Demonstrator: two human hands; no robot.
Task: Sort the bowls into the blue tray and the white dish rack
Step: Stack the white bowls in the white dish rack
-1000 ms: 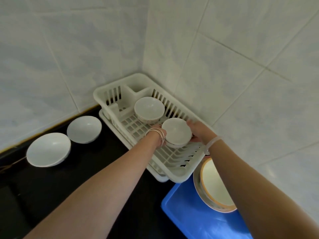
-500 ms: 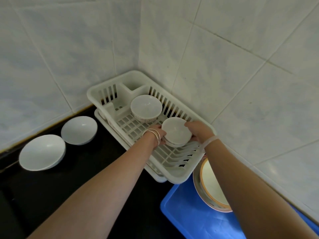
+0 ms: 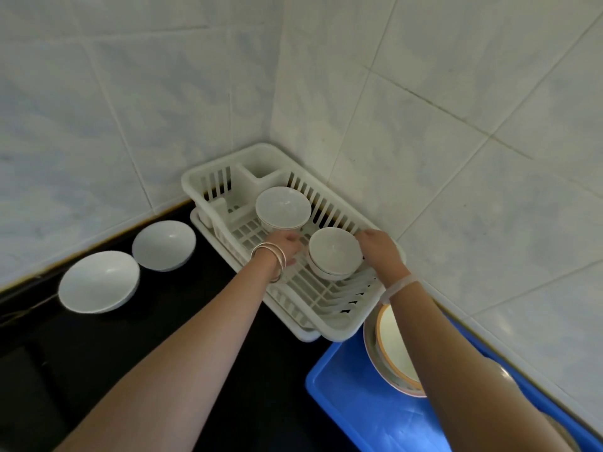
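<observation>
Two hands reach into the white dish rack [image 3: 336, 324], which stands in the corner of the tiled wall [image 3: 424, 109] on a black counter [image 3: 65, 370]. Between them sits a small bowl [image 3: 332, 251], mouth up and slightly tilted, in the near half of the rack just behind the row of plate tines.

The right hand [image 3: 380, 252] lies against the right side of this bowl, with its thumb curved onto the rim and holding it; the other fingers are hidden under the hand. The left hand [image 3: 287, 244] is just beside the bowl's left side with its fingers curled. That edge is blurred, so whether it touches or grips the bowl cannot be told.

Metal bangles [image 3: 270, 261] circle the left wrist and a white band [image 3: 398, 287] the right.

A second bowl [image 3: 282, 207], somewhat wider, stands mouth up in the far half of the rack, just behind the left hand.

To the right of the rack's near end lies the blue tray [image 3: 355, 409]. An orange-rimmed bowl [image 3: 391, 347] rests in it, partly covered by the right forearm.

Left of the rack, on the counter, stand a large white bowl [image 3: 98, 282] and a smaller white bowl [image 3: 163, 246], close together and well apart from both hands.
</observation>
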